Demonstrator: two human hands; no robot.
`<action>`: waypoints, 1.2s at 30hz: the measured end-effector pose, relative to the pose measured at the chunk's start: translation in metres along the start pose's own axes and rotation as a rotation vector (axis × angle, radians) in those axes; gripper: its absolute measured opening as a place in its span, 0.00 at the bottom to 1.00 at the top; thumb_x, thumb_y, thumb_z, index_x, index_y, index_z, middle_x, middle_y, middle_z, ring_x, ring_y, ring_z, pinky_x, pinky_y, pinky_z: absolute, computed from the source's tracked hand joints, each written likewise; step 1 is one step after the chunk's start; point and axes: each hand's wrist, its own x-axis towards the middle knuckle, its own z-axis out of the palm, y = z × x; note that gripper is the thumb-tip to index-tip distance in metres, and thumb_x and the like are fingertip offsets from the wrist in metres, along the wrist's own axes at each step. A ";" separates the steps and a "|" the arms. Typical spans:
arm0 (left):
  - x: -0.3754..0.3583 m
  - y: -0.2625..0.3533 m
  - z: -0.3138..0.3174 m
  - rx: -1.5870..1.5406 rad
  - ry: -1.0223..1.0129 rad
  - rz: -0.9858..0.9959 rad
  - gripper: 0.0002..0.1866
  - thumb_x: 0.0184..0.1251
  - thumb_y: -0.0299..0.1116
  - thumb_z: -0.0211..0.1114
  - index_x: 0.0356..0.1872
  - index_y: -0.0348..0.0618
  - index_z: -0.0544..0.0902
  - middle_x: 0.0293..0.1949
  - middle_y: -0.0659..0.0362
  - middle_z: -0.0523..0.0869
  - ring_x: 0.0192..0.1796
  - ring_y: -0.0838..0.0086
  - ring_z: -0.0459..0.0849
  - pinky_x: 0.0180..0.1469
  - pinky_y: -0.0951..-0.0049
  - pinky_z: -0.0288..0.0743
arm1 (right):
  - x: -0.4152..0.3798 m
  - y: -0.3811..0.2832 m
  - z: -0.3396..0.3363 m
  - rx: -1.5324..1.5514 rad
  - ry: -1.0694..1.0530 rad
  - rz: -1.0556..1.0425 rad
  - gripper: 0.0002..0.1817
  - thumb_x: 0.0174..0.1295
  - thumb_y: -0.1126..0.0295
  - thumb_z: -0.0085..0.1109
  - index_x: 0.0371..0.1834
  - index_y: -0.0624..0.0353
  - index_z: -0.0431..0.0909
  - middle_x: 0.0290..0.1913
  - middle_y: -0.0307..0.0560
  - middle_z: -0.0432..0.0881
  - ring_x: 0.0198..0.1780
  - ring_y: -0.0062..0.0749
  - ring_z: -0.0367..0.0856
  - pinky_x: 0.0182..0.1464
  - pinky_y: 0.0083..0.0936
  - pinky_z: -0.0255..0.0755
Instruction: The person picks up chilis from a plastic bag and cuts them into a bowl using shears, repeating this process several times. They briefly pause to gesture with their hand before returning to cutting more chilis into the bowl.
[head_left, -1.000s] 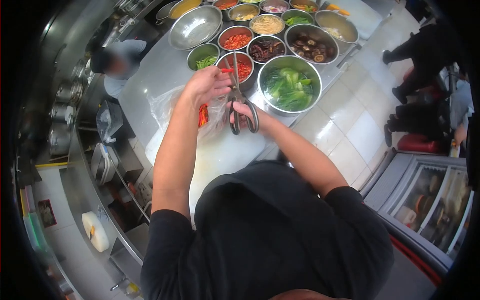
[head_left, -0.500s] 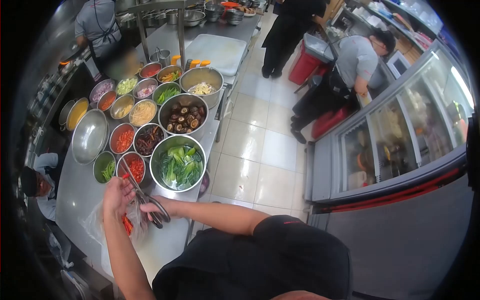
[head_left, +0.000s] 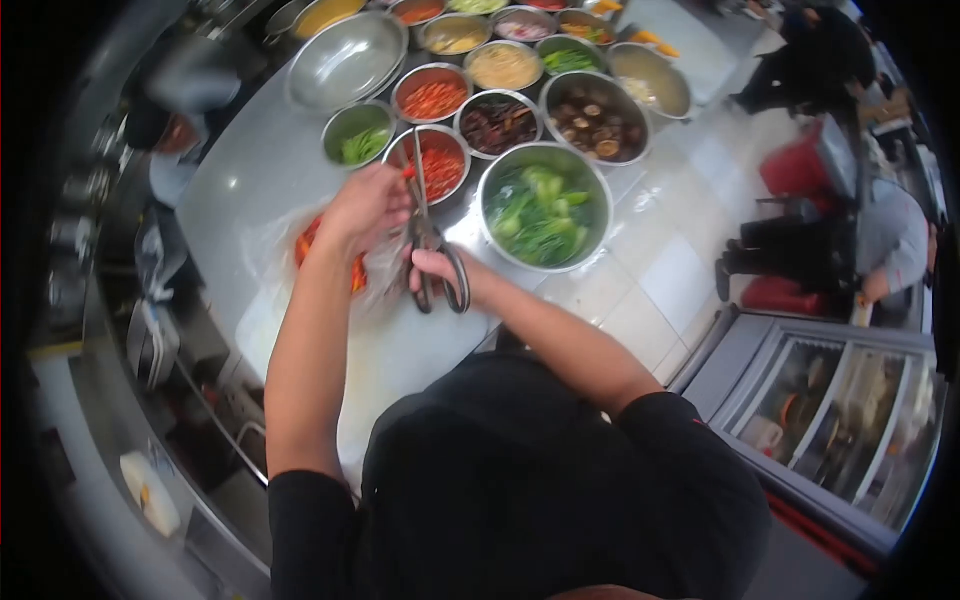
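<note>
Left hand: fingertips pinching a small, glossy red pepper by the scissor blades, above the near side of a round steel bowl of chopped red bits. Right hand: fingers closed round the dark looped handles of metal scissors, blades slightly parted. Clear, crinkled plastic bag with long red peppers beside left wrist, partly behind forearm. Pepper's far end blurred; right fingertips partly hidden by handles.
</note>
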 end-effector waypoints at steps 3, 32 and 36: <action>0.008 0.001 -0.004 0.042 -0.004 0.011 0.05 0.70 0.35 0.54 0.36 0.47 0.74 0.34 0.64 0.79 0.38 0.78 0.78 0.39 0.74 0.74 | -0.010 -0.009 0.003 -0.124 0.026 -0.045 0.24 0.65 0.52 0.58 0.53 0.62 0.72 0.31 0.40 0.80 0.33 0.24 0.79 0.36 0.24 0.74; -0.003 0.003 0.019 0.244 0.018 0.002 0.04 0.70 0.33 0.53 0.36 0.48 0.75 0.34 0.65 0.78 0.35 0.80 0.77 0.37 0.79 0.71 | -0.019 0.002 -0.006 0.048 0.036 -0.022 0.19 0.64 0.57 0.61 0.48 0.61 0.75 0.26 0.40 0.79 0.24 0.23 0.76 0.26 0.20 0.71; -0.001 0.003 0.020 0.236 0.025 0.009 0.05 0.70 0.34 0.54 0.35 0.48 0.75 0.34 0.65 0.78 0.35 0.80 0.76 0.37 0.79 0.71 | -0.023 -0.001 -0.005 -0.013 0.073 -0.049 0.18 0.63 0.57 0.63 0.45 0.60 0.76 0.24 0.38 0.78 0.22 0.21 0.75 0.25 0.18 0.69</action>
